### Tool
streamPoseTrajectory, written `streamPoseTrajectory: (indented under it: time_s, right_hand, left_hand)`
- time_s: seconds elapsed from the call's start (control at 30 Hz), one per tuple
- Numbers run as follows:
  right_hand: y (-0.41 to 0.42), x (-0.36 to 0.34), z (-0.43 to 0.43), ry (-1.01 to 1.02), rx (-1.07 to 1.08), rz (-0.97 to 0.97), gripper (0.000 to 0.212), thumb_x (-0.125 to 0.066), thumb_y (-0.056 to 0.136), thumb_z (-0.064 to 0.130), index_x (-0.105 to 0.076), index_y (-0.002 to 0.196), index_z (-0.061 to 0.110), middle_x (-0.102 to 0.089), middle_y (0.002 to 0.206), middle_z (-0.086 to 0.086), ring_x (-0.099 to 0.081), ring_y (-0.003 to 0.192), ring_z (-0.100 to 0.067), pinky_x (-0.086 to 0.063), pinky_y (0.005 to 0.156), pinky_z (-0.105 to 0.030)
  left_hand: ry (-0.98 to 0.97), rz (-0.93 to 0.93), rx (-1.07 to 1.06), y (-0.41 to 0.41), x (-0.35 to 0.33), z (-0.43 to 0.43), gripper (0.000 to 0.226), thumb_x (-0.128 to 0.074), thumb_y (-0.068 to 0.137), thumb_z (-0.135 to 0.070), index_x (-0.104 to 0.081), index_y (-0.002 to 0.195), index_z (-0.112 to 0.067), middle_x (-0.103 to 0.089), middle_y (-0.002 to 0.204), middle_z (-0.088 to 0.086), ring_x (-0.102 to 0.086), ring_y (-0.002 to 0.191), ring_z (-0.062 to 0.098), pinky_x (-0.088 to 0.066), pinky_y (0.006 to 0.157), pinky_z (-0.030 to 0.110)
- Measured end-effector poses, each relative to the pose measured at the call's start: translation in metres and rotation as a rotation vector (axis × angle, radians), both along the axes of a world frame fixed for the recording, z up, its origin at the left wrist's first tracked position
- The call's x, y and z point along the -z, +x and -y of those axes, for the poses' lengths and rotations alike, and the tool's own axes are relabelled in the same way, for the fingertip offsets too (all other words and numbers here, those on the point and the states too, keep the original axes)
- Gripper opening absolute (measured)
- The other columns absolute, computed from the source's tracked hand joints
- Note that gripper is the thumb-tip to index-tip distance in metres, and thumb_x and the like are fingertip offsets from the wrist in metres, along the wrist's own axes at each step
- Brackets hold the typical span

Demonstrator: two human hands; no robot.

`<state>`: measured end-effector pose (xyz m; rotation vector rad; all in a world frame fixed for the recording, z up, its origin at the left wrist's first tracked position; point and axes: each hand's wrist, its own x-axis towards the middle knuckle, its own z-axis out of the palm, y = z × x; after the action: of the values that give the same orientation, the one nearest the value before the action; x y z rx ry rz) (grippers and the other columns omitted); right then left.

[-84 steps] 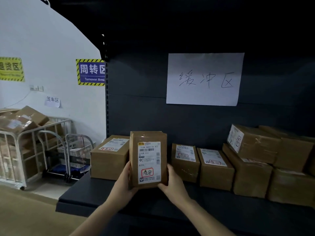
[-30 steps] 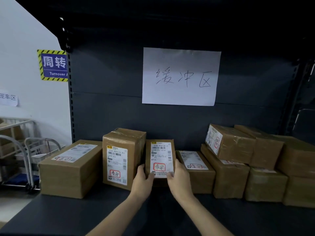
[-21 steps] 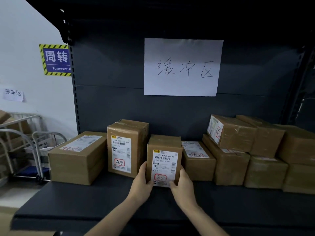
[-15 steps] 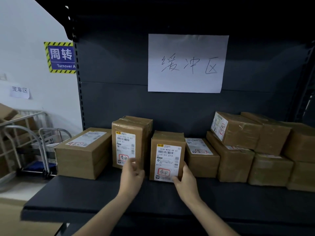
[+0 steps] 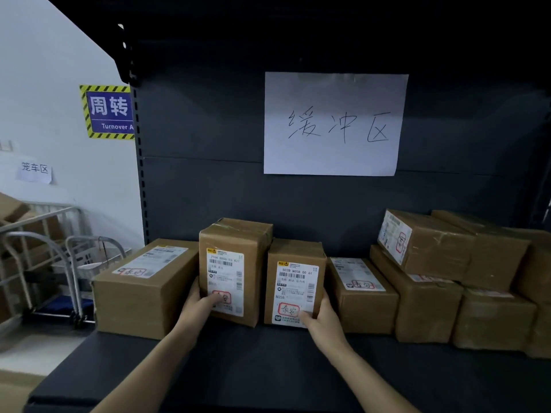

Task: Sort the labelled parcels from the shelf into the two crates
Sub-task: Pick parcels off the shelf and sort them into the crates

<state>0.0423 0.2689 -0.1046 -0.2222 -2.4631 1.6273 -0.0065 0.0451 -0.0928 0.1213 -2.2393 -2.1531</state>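
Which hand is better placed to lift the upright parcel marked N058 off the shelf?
Right. The right hand already grips the lower right corner of the N058 parcel. The left hand is on the taller upright parcel beside it, so it would have to let go and cross over.

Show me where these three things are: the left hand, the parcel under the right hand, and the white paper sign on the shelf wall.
Left hand (image 5: 199, 305), head view, back of the hand.
Parcel (image 5: 293, 290), head view, its front label.
Paper sign (image 5: 334, 123), head view, middle of the sheet.
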Motion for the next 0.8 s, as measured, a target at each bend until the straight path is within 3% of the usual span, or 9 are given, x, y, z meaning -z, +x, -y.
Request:
streamPoseTrajectory:
  time_s: [0.17,0.3,0.37,0.43,0.53,0.6,0.67,0.73,0.8]
  right_hand:
    - [-0.005,-0.004,-0.005,-0.132,-0.017,0.020,0.058,-0.055,0.092,0.010,-0.029,0.144,0.018,-0.054,0.133,0.000,-0.049,0.124,-0.018,-0.038,0.103,-0.032]
    - [0.004,-0.006,-0.008,-0.166,-0.057,-0.008,0.049,-0.051,0.095,0.015,-0.034,0.141,0.021,-0.057,0.124,0.004,-0.053,0.115,-0.013,-0.042,0.090,-0.022]
    - [0.009,-0.008,-0.008,-0.176,-0.081,-0.037,0.044,-0.050,0.096,0.017,-0.037,0.137,0.022,-0.056,0.112,0.011,-0.054,0.105,-0.007,-0.044,0.077,-0.013]
    - [0.014,-0.012,-0.008,-0.170,-0.094,-0.063,0.041,-0.050,0.096,0.020,-0.040,0.135,0.024,-0.056,0.111,0.013,-0.054,0.098,-0.003,-0.043,0.068,-0.010]
    - [0.021,-0.016,-0.009,-0.152,-0.096,-0.092,0.043,-0.055,0.092,0.032,-0.042,0.134,0.030,-0.056,0.123,0.007,-0.056,0.102,-0.002,-0.046,0.084,-0.018]
    - [0.026,-0.016,-0.010,-0.137,-0.087,-0.105,0.044,-0.059,0.087,0.044,-0.044,0.129,0.039,-0.054,0.129,0.004,-0.056,0.109,-0.007,-0.044,0.101,-0.034]
    - [0.031,-0.018,-0.011,-0.157,-0.089,-0.115,0.046,-0.061,0.082,0.050,-0.047,0.125,0.042,-0.053,0.129,0.003,-0.056,0.111,-0.009,-0.043,0.103,-0.039]
    - [0.038,-0.025,-0.008,-0.241,-0.112,-0.147,0.040,-0.061,0.085,0.043,-0.051,0.123,0.037,-0.059,0.120,0.005,-0.058,0.104,-0.005,-0.048,0.089,-0.027]
    - [0.047,-0.034,-0.008,-0.315,-0.153,-0.177,0.029,-0.059,0.090,0.030,-0.051,0.117,0.034,-0.064,0.106,0.012,-0.059,0.094,0.002,-0.044,0.073,-0.016]
  left_hand:
    - [0.099,0.001,-0.006,-0.003,0.001,-0.004,0.050,-0.062,0.082,-0.007,-0.045,0.128,-0.015,-0.062,0.106,0.003,-0.059,0.094,0.020,-0.045,0.086,0.036]
    - [0.083,-0.081,-0.031,0.010,-0.003,-0.004,0.041,-0.063,0.083,-0.011,-0.046,0.120,-0.018,-0.061,0.098,-0.001,-0.059,0.084,0.012,-0.044,0.065,0.025]
    - [0.035,-0.127,-0.025,0.017,-0.009,0.000,0.041,-0.066,0.083,-0.015,-0.046,0.119,-0.019,-0.063,0.103,-0.001,-0.061,0.087,0.012,-0.046,0.067,0.024]
    - [-0.012,-0.175,-0.019,0.023,-0.015,0.005,0.046,-0.068,0.082,-0.020,-0.047,0.123,-0.018,-0.064,0.108,0.000,-0.063,0.094,0.015,-0.051,0.078,0.031]
    - [-0.059,-0.247,-0.043,0.036,-0.026,0.010,0.052,-0.069,0.081,-0.025,-0.048,0.128,-0.018,-0.065,0.110,-0.003,-0.062,0.100,0.015,-0.049,0.091,0.036]
    - [-0.063,-0.278,-0.051,0.048,-0.031,0.011,0.053,-0.071,0.080,-0.025,-0.049,0.127,-0.017,-0.065,0.105,-0.006,-0.062,0.097,0.010,-0.048,0.084,0.027]
    - [-0.039,-0.289,-0.048,0.060,-0.033,0.013,0.061,-0.076,0.074,-0.029,-0.050,0.127,-0.015,-0.066,0.105,-0.006,-0.063,0.095,0.011,-0.048,0.077,0.023]
    - [-0.006,-0.286,-0.042,0.072,-0.033,0.013,0.070,-0.076,0.066,-0.035,-0.050,0.128,-0.016,-0.067,0.108,-0.003,-0.064,0.097,0.014,-0.050,0.077,0.024]
    - [0.016,-0.294,-0.045,0.086,-0.033,0.013,0.064,-0.077,0.073,-0.029,-0.049,0.129,-0.016,-0.066,0.110,-0.001,-0.064,0.097,0.014,-0.051,0.074,0.023]
